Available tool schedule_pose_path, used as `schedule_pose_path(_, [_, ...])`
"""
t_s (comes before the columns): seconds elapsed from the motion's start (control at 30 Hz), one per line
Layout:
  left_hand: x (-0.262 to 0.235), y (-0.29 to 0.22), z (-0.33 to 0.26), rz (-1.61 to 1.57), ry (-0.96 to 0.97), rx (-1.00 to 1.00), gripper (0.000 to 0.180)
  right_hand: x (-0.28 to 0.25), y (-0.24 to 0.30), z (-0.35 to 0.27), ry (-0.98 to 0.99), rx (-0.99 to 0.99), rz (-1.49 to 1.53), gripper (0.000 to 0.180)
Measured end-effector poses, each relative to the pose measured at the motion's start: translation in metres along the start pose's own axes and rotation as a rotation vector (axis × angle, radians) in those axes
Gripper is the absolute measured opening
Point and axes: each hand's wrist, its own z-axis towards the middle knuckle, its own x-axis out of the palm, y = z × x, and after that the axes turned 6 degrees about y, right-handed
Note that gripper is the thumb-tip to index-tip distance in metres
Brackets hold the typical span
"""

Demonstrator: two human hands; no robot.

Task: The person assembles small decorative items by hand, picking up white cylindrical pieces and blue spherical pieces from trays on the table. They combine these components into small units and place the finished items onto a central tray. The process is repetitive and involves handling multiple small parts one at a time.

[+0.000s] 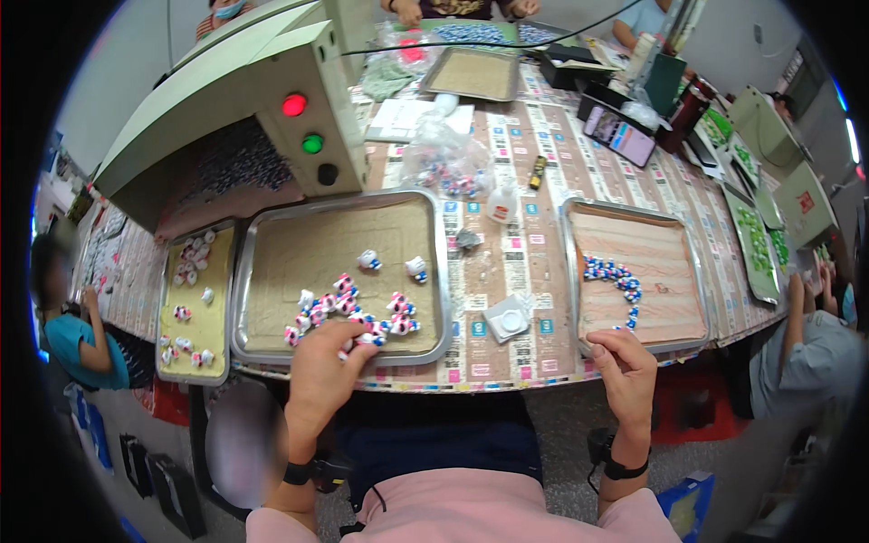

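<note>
**Small painted pieces near a tray's front rim**

Here, nearest the body, the left hand (324,369) reaches over the front rim of the middle metal tray (425,208), fingers curled into a cluster of small white figurines (353,312) with red and blue marks. Whether it has pinched one cannot be told; the fingertips are buried among them. The right hand (625,366) rests at the near rim of the right tray (688,262), fingers bent together, and I cannot tell if it grips anything.

A sweep of the left hand could knock pieces over the low rim and off the table edge. On the right tray, a curved row of blue-and-white pieces (614,276) could scatter if the tray is nudged.

Farther off, the pale box with red and green lamps (303,122) hides the table behind it, and the bag's contents (450,169) are blurred.
</note>
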Motion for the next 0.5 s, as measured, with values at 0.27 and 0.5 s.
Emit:
schedule_pose_path(0.27, [0.001,0.021,0.024,0.017,-0.097,-0.01,0.025,-0.034,-0.026,0.008,-0.27,0.037,-0.286,0.016])
schedule_pose_path(0.5, [-0.006,0.021,0.016,-0.233,-0.204,0.118,0.031,-0.04,-0.04,0.018,-0.067,-0.017,-0.509,0.016])
